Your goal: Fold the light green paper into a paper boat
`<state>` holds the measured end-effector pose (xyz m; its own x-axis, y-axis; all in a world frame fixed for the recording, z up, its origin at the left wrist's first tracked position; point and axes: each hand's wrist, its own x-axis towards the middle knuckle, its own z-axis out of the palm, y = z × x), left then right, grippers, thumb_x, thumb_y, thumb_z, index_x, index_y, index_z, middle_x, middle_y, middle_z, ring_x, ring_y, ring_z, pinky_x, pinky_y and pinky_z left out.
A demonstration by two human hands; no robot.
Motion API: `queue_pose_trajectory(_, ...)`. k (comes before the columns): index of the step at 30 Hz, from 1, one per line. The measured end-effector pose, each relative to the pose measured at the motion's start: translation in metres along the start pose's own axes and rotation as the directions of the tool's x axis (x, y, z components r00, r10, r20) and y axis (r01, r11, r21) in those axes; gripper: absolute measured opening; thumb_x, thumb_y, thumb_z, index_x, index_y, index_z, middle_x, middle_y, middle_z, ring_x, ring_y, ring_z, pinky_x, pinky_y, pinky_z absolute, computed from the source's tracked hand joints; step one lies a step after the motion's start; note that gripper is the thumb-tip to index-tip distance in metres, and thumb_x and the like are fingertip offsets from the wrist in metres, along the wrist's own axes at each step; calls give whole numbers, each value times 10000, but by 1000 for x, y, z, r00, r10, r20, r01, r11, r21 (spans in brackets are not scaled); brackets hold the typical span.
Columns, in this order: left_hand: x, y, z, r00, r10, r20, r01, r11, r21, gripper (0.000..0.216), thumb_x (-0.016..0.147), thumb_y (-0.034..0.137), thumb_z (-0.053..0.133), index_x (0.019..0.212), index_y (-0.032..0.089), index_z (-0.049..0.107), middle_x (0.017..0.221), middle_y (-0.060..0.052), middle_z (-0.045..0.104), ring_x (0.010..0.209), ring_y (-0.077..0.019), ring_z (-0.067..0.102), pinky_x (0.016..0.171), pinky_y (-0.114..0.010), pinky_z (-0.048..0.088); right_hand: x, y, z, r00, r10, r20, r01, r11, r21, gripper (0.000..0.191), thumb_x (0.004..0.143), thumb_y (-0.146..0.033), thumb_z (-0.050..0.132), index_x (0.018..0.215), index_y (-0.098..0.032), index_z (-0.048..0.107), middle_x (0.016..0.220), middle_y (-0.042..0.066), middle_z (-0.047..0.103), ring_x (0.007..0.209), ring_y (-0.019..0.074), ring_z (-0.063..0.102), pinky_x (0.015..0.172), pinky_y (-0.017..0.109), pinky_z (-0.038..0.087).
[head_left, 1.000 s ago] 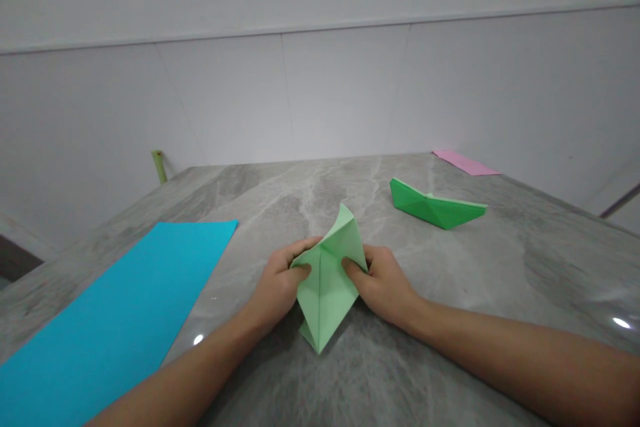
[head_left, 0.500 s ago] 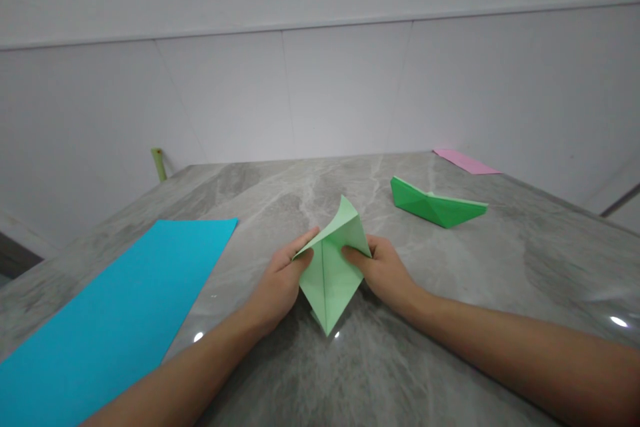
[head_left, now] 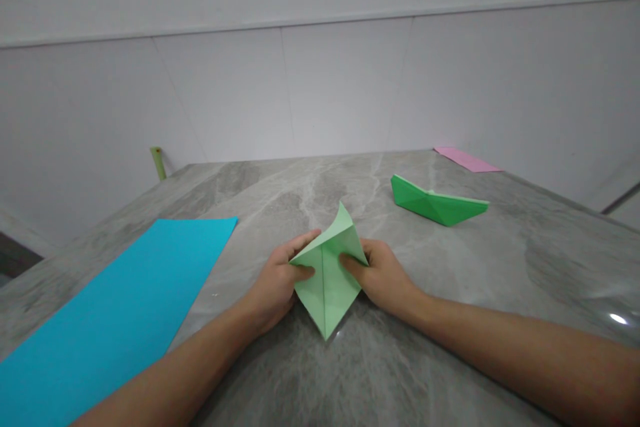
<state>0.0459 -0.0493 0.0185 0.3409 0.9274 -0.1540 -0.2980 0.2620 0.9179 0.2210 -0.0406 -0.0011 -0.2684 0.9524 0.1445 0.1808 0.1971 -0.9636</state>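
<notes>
A pale green folded paper is held between my two hands, above the grey marbled table. It has a diamond shape with a crease down its middle, its lower point toward me and its curled upper tip pointing away. My left hand grips its left corner, thumb on the near face and fingers behind. On the opposite side, my right hand pinches the right edge, thumb pressed on the face. The fingers behind the paper are partly hidden.
A darker green folded paper boat lies beyond my right hand. A large blue paper sheet covers the left of the grey marbled table. Pink paper lies at the far right edge. A white wall stands behind.
The pale green paper has shifted slightly toward me and to the left. My left thumb sits a little lower on its face. Both hands keep hold of it.
</notes>
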Motion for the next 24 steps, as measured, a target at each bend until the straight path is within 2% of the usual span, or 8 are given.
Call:
queue_pose_trajectory(7, 2, 4, -12, 985, -21, 171, 11, 998, 57, 757, 559, 49, 547, 1298, 214, 524, 1032, -62, 703, 864, -239, 662, 717, -311, 494, -2, -2, 0, 998, -45, 45, 47, 998, -45, 207, 777, -142, 484, 737, -195, 680, 660, -26, 651, 602, 160, 575, 573, 248, 444)
queue_pose_trajectory(16, 3, 7, -19, 976, -58, 208, 47, 997, 55, 602, 558, 111, 609, 1158, 158, 635, 1025, -100, 705, 840, -261, 669, 680, -310, 495, -4, -15, -1, 992, -56, 116, 51, 998, 47, 330, 784, -129, 478, 964, -228, 737, 878, -23, 721, 767, 200, 647, 636, 264, 485)
queue_pose_trajectory(20, 4, 6, -22, 985, 36, 170, -56, 992, 117, 508, 634, 151, 650, 1142, 173, 654, 1056, -93, 704, 881, -249, 666, 733, -311, 496, -4, -12, -1, 992, -96, 85, 91, 994, 58, 389, 772, -136, 517, 1098, -250, 697, 971, 2, 722, 873, 234, 654, 732, 323, 513)
queue_pose_trajectory(24, 5, 10, -21, 972, 225, 73, -236, 895, 379, 320, 727, 213, 666, 1043, 194, 712, 1061, -69, 713, 944, -253, 657, 799, -342, 502, -5, -8, -6, 978, -193, 78, 195, 981, -12, 434, 790, -169, 556, 1205, -269, 633, 1094, 40, 691, 1024, 245, 614, 906, 387, 455)
